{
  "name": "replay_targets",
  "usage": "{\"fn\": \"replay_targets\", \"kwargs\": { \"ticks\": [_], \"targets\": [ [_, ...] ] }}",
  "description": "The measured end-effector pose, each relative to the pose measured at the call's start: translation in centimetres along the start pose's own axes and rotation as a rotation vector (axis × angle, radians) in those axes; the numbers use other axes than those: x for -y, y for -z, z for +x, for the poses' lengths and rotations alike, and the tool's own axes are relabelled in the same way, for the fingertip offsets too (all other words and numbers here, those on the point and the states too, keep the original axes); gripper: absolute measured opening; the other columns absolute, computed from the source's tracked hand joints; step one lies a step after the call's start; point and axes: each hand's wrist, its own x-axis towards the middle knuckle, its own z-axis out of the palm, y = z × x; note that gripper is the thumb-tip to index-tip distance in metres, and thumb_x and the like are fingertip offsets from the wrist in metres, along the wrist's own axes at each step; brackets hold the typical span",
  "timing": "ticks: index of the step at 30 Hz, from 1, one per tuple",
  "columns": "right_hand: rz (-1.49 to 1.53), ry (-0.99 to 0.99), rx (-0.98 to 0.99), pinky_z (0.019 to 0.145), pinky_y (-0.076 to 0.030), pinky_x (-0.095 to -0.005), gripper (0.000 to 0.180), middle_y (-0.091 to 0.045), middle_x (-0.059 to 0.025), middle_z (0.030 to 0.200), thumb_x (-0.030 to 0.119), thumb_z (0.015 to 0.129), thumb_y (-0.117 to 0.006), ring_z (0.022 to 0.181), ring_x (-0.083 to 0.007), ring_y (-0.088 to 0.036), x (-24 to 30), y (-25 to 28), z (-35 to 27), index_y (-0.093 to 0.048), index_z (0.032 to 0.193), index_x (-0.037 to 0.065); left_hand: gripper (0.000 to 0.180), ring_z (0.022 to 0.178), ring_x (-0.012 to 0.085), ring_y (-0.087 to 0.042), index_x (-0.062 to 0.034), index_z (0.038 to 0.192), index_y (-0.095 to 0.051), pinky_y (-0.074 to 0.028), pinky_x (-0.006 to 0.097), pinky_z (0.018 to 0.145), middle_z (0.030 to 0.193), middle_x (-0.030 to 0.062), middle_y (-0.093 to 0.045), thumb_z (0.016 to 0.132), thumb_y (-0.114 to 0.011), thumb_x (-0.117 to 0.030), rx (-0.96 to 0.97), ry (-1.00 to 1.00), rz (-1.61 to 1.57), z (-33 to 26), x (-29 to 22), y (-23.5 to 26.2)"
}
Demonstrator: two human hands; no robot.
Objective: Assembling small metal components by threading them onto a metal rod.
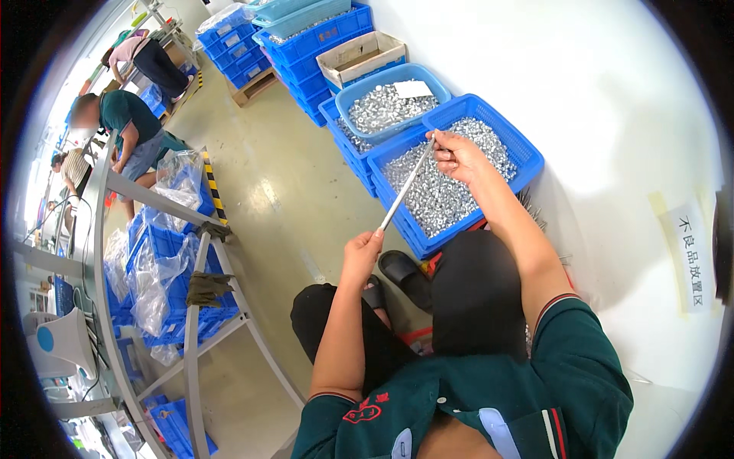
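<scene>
A thin, straight silvery rod [405, 191] runs slantwise between my two hands. Its lower end is pinched in the closed fingers of my left hand [362, 252], in front of my knees. At its upper end, the fingers of my right hand [457, 155] are closed round the tip, with my forearm reaching over a blue crate. That blue plastic crate [527, 157] is filled with many small shiny metal parts [436, 200]. Their exact kind is too small to tell. The rod passes above the crate's near left side.
Behind the crate stands a light blue basin [437, 83] of metal parts, then an open carton [359, 50] and stacked blue crates [306, 47]. To my left is a grey metal frame [195, 344] with plastic-wrapped bins [164, 268]. A white wall [581, 53] rises at right. People work far left.
</scene>
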Motion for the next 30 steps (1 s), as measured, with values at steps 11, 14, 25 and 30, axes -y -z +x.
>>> {"fn": "replay_targets", "kwargs": {
  "ticks": [11,14,25,30],
  "targets": [
    [-0.107,0.219,-0.162,0.034,-0.022,-0.0169,0.019,-0.039,0.0028,0.062,0.019,0.084,-0.056,0.045,-0.0028,-0.032,-0.5,-2.2,-0.1,-0.052,0.082,0.001,0.033,0.045,0.003,-0.029,-0.0067,0.063,-0.049,-0.022,0.021,0.04,0.053,-0.006,-0.037,0.086,-0.052,-0.031,-0.02,0.002,-0.038,0.6,0.7,-1.2],
    [-0.319,0.217,-0.142,0.034,-0.021,-0.0164,0.017,-0.039,0.0033,0.061,0.017,0.083,-0.058,0.044,-0.0024,-0.032,0.2,-2.0,-0.1,-0.052,0.083,0.001,0.033,0.042,0.0025,-0.028,-0.007,0.064,-0.048,-0.02,0.021,0.038,0.052,-0.0065,-0.037,0.086,-0.052,-0.032,-0.055,-0.07,-0.029,0.8,1.0,-1.2],
    [-0.128,-0.254,0.09,0.034,-0.025,-0.0137,0.018,-0.048,-0.0041,0.072,0.011,0.084,-0.053,0.047,-0.0036,-0.034,-1.5,-1.4,-0.4,-0.056,0.096,-0.002,0.033,0.035,0.0022,-0.02,-0.0105,0.065,-0.041,-0.014,0.02,0.033,0.047,-0.0081,-0.027,0.087,-0.049,-0.034,0.023,0.152,-0.254,0.7,-1.2,-1.4],
    [-0.082,-0.278,-0.059,0.033,-0.024,-0.0151,0.016,-0.048,-0.0053,0.073,0.01,0.084,-0.051,0.047,-0.0046,-0.034,-1.6,0.7,0.3,-0.053,0.094,-0.003,0.034,0.035,0.002,-0.021,-0.0101,0.065,-0.042,-0.014,0.02,0.032,0.046,-0.0082,-0.028,0.087,-0.05,-0.034,-0.003,0.083,-0.199,0.7,-0.9,-1.2]
  ]
}}
